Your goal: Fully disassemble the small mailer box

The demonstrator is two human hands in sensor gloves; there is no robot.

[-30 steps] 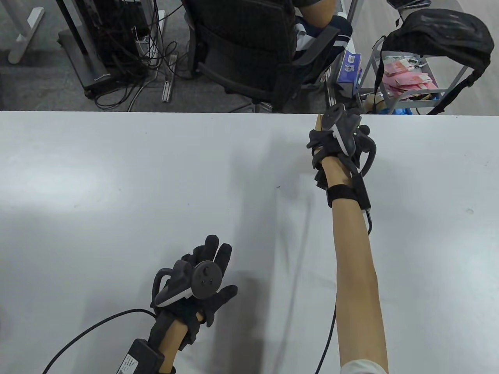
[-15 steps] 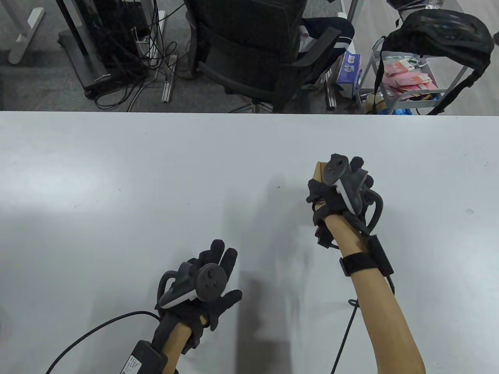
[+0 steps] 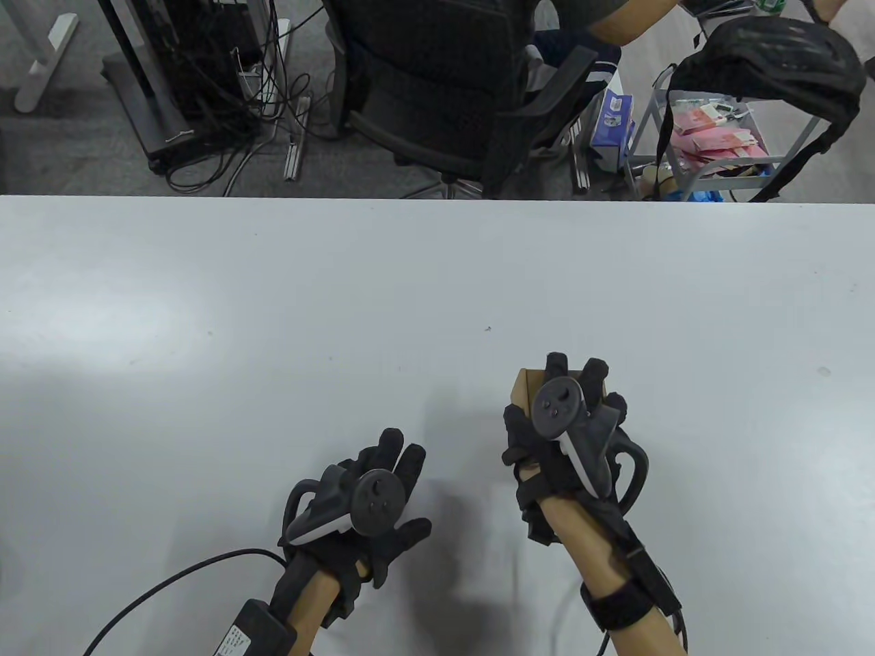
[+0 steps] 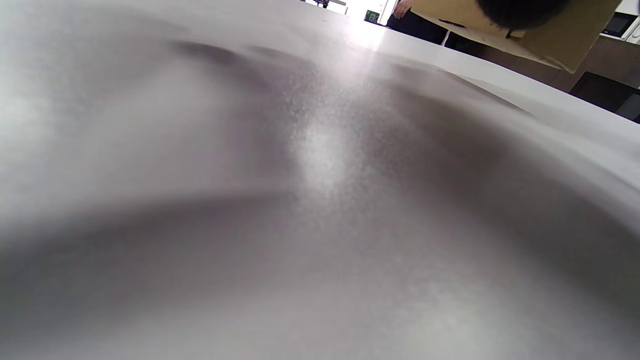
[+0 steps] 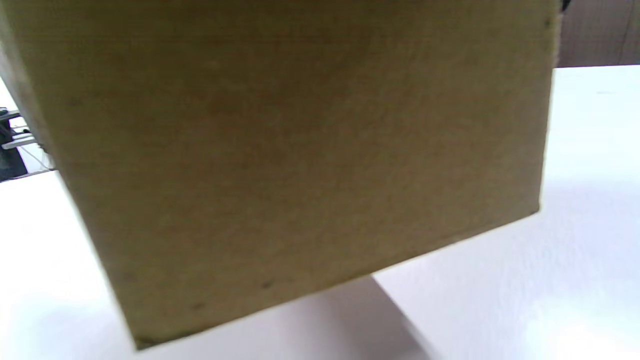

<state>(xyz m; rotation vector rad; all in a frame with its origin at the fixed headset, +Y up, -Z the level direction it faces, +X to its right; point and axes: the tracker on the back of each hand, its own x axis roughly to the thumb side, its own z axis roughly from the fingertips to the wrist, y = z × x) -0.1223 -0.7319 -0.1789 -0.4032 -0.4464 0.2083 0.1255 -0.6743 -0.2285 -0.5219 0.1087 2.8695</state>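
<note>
My right hand grips the closed mailer box above the table; left hand hovers, fingers spread wide.

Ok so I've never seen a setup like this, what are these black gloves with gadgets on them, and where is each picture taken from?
These are a person's two hands in black sensor gloves, each with a round tracker strapped on its back. One camera looks down at the white table; one small camera sits on each wrist. The right hand grips a small brown cardboard mailer box, which fills the right wrist view just above the table. The left hand holds nothing, fingers spread over the table. The left wrist view shows mostly blurred tabletop.
</note>
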